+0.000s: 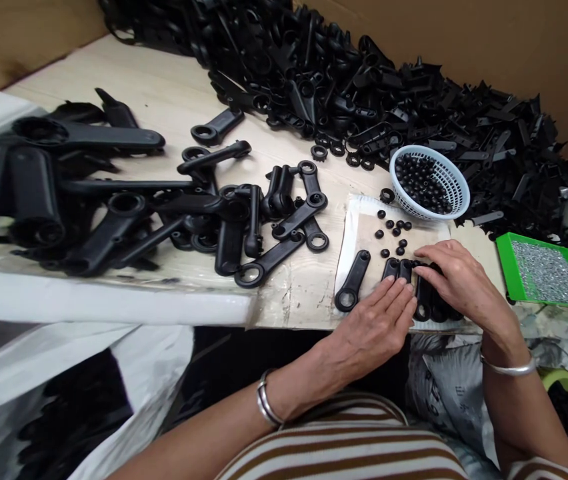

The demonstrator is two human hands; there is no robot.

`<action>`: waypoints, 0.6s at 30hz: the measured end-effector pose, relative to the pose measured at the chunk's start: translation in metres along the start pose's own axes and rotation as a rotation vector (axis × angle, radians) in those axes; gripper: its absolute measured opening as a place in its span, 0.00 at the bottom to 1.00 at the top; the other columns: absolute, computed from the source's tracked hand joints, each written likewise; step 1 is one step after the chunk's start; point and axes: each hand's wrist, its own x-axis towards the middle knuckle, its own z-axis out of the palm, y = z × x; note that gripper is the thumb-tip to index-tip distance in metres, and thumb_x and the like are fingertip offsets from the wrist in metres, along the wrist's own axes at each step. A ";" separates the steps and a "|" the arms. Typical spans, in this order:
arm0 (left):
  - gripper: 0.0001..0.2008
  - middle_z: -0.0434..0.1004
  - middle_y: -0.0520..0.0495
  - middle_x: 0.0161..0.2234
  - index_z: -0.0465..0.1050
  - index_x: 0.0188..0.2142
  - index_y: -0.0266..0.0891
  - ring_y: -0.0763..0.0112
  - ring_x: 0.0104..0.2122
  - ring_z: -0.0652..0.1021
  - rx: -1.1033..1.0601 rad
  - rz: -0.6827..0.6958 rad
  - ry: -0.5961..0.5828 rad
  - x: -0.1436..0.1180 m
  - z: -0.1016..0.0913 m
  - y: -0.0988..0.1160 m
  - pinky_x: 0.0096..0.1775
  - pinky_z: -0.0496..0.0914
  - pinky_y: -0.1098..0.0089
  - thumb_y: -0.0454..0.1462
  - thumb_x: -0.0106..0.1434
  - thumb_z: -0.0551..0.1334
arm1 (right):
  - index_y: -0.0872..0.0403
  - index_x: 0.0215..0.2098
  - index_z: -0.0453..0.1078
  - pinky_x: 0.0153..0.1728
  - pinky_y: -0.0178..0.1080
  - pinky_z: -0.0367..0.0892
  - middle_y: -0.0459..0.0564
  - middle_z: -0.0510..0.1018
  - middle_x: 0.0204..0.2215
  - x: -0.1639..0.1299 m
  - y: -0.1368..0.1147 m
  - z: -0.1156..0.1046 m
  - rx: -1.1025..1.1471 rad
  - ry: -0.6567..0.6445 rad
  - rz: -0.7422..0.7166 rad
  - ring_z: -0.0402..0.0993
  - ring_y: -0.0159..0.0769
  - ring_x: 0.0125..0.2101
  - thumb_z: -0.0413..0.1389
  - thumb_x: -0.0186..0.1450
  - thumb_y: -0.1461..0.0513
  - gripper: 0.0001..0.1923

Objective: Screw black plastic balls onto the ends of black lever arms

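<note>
My left hand [377, 323] lies with its fingers stretched out and flat, touching a pair of short black plastic arms [398, 268] on the white mat [350, 233]. Just to the right, my right hand [464, 280] bends over a row of similar black arms [423, 303], thumb and forefinger curled close together. What sits between those fingertips is too dark and small to make out. One single black arm [353, 281] with a ring end rests left of my left hand. Several small black round caps [397, 232] are scattered beyond my fingers.
A pale blue basket [457, 180] of black caps stands behind the mat. At the right is a green tray [511, 270] of small metal pieces. Loose black arms [229, 233] cover the left side, and a large heap of black parts [334, 80] lines the back.
</note>
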 end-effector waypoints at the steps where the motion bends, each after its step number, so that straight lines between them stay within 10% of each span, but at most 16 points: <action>1: 0.13 0.76 0.35 0.53 0.72 0.50 0.27 0.58 0.55 0.75 0.001 -0.003 -0.001 0.000 0.000 0.000 0.59 0.68 0.58 0.32 0.68 0.57 | 0.54 0.44 0.71 0.43 0.48 0.67 0.56 0.79 0.40 0.001 -0.004 0.002 -0.045 -0.013 0.012 0.71 0.46 0.42 0.53 0.67 0.61 0.09; 18: 0.14 0.76 0.34 0.53 0.72 0.50 0.26 0.57 0.54 0.76 -0.021 0.008 -0.026 0.002 -0.005 -0.001 0.59 0.68 0.57 0.29 0.68 0.54 | 0.53 0.41 0.74 0.43 0.45 0.70 0.52 0.81 0.36 -0.001 -0.004 -0.001 0.181 0.213 0.018 0.74 0.42 0.40 0.57 0.66 0.61 0.07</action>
